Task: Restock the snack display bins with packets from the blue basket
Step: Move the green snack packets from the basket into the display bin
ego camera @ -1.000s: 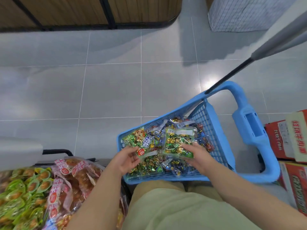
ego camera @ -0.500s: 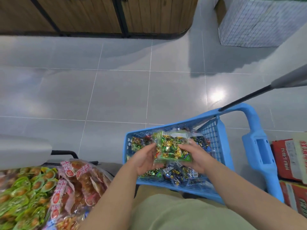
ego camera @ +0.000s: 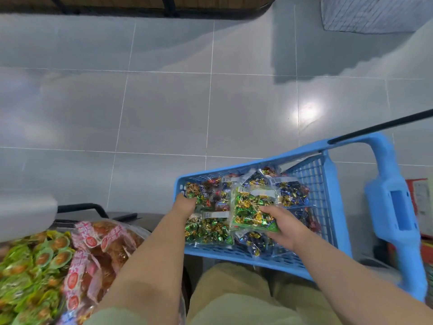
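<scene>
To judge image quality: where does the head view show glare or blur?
Head view: glare spot on the floor tiles; motion blur smears the green snacks at lower left; the packet held by the right hand is sharp; tile lines curve.

One blue basket (ego camera: 246,169), two hands (ego camera: 186,204) (ego camera: 282,222), many packets (ego camera: 250,205)

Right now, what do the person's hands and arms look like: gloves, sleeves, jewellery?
Left hand and right hand are bare: no gloves, rings or watch. The left forearm is uncovered up to a pale green sleeve edge at the bottom; the right forearm shows no sleeve.
</scene>
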`<state>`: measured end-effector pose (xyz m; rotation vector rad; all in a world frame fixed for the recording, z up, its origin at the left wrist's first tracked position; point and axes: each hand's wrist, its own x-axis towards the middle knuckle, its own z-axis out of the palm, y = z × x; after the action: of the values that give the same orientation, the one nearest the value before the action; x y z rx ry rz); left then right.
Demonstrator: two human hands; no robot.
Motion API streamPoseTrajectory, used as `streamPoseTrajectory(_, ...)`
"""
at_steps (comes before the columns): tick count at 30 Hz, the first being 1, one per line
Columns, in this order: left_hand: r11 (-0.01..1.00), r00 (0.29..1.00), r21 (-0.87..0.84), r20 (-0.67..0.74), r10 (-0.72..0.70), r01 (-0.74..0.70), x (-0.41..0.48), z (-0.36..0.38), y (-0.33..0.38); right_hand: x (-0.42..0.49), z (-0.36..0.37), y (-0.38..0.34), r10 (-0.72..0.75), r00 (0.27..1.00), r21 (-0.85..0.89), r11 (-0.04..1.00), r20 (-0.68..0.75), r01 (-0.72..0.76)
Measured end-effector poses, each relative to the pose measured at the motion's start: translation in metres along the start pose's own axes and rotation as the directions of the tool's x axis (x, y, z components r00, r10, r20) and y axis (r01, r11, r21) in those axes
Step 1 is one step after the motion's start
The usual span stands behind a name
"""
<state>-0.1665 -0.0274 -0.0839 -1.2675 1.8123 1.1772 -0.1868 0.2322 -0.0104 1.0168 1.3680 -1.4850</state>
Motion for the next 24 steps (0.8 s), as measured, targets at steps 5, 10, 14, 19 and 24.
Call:
streamPoseTrajectory(5,0.955,0.998,0.297,-0.055,0.027,-0.009,0.017,0.002,-0.008,0.008,-0.002,0.016,0.011,1.0,0.063,0.998,-0.019,-0.01)
streamPoseTrajectory(10,0.977,0.983,0.208,-0.164,0.077,-0.042,0.009,0.006,-0.009,0.005,-0.003,0.019,0.028,1.0,0.1,0.995,-0.013,-0.026)
streamPoseTrajectory(14,0.973,0.943,-0.112,-0.29,0.162,-0.201,-0.019,0.006,-0.012,-0.003,0.0,0.012,0.039,0.999,0.171,0.984,0.001,-0.039)
streamPoseTrajectory(19,0.839,0.97,-0.503,-0.001,0.241,-0.209,-0.053,0.001,-0.012,-0.014,0.003,0.007,0.05,0.994,0.26,0.963,0.094,-0.073)
streamPoseTrajectory(24,0.662,0.903,-0.748,0.314,0.295,0.044,-0.077,0.01,0.002,-0.027,0.006,0.0,-0.009,0.982,0.323,0.945,0.19,-0.054)
